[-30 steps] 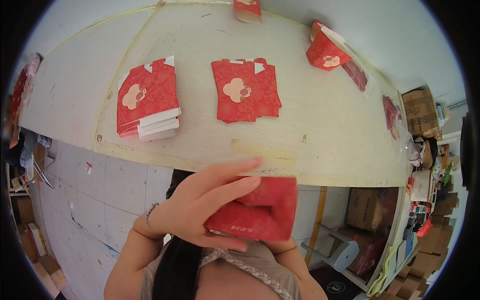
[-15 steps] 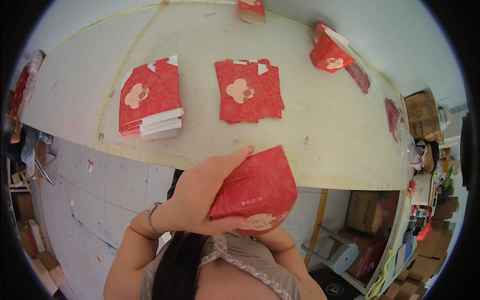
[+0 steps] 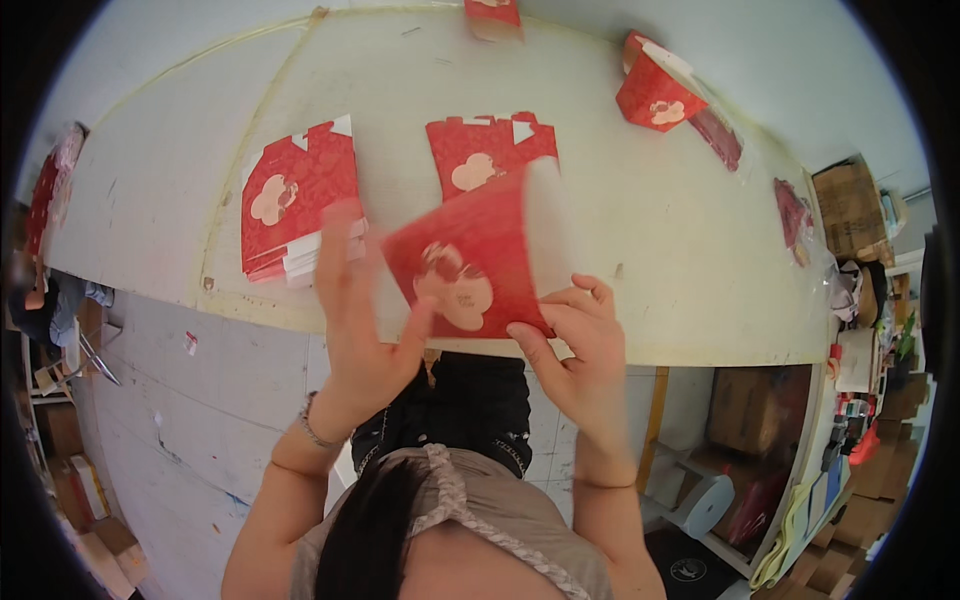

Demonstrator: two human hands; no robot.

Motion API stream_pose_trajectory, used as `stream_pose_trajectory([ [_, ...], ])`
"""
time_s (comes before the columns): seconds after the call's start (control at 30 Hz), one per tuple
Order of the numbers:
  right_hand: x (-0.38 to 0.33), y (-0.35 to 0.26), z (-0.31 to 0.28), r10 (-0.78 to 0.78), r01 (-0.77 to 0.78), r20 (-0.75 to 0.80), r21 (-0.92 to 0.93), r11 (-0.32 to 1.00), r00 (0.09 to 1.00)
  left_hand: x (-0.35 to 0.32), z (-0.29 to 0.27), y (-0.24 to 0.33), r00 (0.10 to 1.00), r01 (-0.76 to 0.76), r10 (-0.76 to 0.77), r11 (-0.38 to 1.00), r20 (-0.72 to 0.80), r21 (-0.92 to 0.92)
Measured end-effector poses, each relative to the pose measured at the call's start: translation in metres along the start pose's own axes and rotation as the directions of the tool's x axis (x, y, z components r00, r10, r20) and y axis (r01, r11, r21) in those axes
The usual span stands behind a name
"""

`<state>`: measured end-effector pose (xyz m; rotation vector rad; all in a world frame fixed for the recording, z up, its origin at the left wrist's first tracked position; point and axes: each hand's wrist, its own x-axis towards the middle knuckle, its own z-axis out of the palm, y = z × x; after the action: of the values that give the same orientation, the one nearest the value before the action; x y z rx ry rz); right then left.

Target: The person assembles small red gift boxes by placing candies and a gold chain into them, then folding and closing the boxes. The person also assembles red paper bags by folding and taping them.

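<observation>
A red cardboard box [image 3: 440, 240] with a pale flower-shaped print is held up over the table's front edge, its white inner side [image 3: 552, 235] showing on the right. My right hand [image 3: 582, 350] pinches its lower right corner, thumb in front and fingers behind. To the left of the box is my left hand [image 3: 362, 320], somewhat blurred, fingers stretched up and thumb apart over the box's left side. Behind the box lies a stack of flat red box blanks [image 3: 470, 150], partly covered by it. Another stack of red blanks [image 3: 300, 195] lies beyond my left fingers.
A folded red box [image 3: 655, 95] stands at the back right, beside a plastic bag with red pieces [image 3: 720, 140]. One more red box [image 3: 493, 18] sits at the far edge of the pale table [image 3: 700, 270]. Cardboard cartons [image 3: 850, 215] are stacked on the right.
The box has risen away from my body and turned, now showing its flower print and white inside. My left hand has come off its side; my right hand has come into view holding it.
</observation>
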<state>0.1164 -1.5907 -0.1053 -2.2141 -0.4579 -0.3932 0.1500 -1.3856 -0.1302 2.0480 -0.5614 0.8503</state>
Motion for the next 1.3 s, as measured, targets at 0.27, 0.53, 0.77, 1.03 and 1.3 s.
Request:
stream_pose_trajectory([
  [0.27,0.025,-0.018,-0.031,-0.099,0.102,0.313,0.007,0.995,0.945,0.062,-0.016,0.023,0.856,-0.165,0.203,0.979,0.475,-0.121],
  [0.53,0.029,-0.025,-0.030,-0.049,0.064,0.306,-0.039,0.997,0.951,0.060,-0.017,0.025,0.847,-0.305,0.257,0.952,0.465,0.029],
  [0.77,0.039,-0.026,-0.033,0.079,-0.150,0.388,0.156,0.976,0.918,0.044,-0.012,0.024,0.801,-0.494,0.476,0.868,0.362,-0.050],
  [1.03,0.049,-0.019,-0.042,0.035,-0.215,0.597,0.233,0.948,0.802,0.041,-0.024,0.034,0.844,-0.301,0.335,0.942,0.420,-0.148],
  [1.3,0.043,-0.012,-0.036,-0.108,0.028,0.591,0.144,0.989,0.800,0.031,-0.025,0.036,0.858,-0.134,0.205,0.974,0.471,-0.180],
])
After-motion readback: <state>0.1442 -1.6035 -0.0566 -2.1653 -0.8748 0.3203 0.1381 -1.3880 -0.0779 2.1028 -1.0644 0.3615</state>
